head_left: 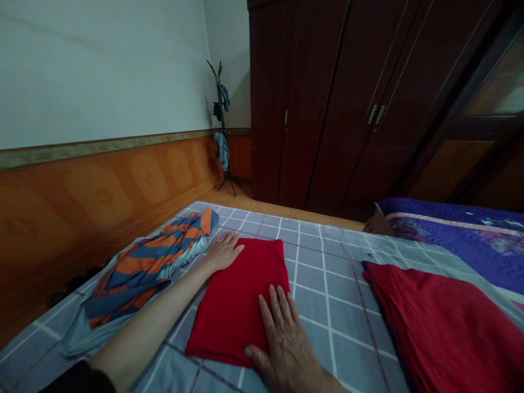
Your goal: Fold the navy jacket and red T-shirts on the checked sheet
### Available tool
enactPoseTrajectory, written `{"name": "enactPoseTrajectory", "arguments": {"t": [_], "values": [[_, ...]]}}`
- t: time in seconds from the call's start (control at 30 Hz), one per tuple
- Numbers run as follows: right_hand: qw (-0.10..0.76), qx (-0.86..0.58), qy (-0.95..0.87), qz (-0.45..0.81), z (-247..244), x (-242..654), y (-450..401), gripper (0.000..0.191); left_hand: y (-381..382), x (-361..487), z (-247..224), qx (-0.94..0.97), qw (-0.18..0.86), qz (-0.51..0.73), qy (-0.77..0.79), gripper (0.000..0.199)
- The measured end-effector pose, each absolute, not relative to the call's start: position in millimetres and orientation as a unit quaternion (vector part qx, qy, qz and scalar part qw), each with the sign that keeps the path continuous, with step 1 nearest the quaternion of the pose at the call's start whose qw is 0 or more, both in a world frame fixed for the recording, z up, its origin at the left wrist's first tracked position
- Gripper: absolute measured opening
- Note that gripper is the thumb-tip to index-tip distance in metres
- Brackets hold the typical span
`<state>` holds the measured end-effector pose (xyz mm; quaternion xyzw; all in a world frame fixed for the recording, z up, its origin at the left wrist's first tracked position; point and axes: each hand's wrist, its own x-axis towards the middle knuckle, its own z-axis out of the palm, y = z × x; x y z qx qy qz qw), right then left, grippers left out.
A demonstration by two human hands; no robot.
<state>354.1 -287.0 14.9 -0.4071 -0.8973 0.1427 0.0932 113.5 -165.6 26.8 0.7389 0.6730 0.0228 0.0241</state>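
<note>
A red cloth (237,305), folded into a flat rectangle, lies on the grey checked bedsheet (315,256). My left hand (223,251) rests flat on its far left corner, fingers stretched out. Along its right edge, nearer to me, my right hand (282,333) presses down with fingers extended and thumb apart. What kind of garment the red cloth is, I cannot tell. Left of it sits a loose heap of orange and blue striped clothing (151,262) with light blue fabric beneath.
At the right lies another red cloth (446,322) with a dark edge. Beyond it is a purple patterned bedspread (458,234). A dark wooden wardrobe (327,109) stands past the bed's far edge, with a black coat rack (222,120) in the corner.
</note>
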Motion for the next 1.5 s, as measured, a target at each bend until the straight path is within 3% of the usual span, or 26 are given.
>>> {"name": "enactPoseTrajectory", "arguments": {"t": [0.13, 0.3, 0.53, 0.73, 0.87, 0.97, 1.13, 1.5], "values": [[0.094, -0.408, -0.899, 0.128, 12.0, 352.9, -285.3, 0.083, -173.5, 127.1, 36.1, 0.749, 0.000, 0.043, 0.661, 0.057], [0.094, -0.403, -0.904, 0.108, 11.7, 353.1, -285.4, 0.082, -186.0, 167.1, 28.6, 0.873, 0.056, 0.037, 0.482, 0.060], [0.078, -0.408, -0.903, 0.109, 15.9, 353.6, -288.5, 0.080, -177.2, 100.5, 29.3, 0.718, 0.027, 0.021, 0.696, 0.065], [0.073, -0.412, -0.900, 0.122, 18.9, 352.9, -287.2, 0.078, -221.4, 95.7, 23.9, 0.805, 0.053, 0.036, 0.590, 0.060], [0.070, -0.414, -0.896, 0.141, 22.3, 351.7, -287.9, 0.078, -227.8, 93.4, 27.4, 0.736, 0.032, 0.036, 0.675, 0.061], [0.080, -0.416, -0.895, 0.142, 19.7, 351.3, -288.6, 0.077, -221.6, 115.4, 42.1, 0.794, 0.030, 0.076, 0.602, 0.056], [0.083, -0.414, -0.897, 0.128, 12.4, 352.4, -288.9, 0.076, -199.0, 186.4, 47.6, 0.903, 0.123, 0.061, 0.406, 0.049], [0.080, -0.419, -0.896, 0.124, 11.6, 351.6, -289.4, 0.074, -118.1, 215.6, 16.7, 0.861, 0.105, 0.028, 0.497, 0.060]]}}
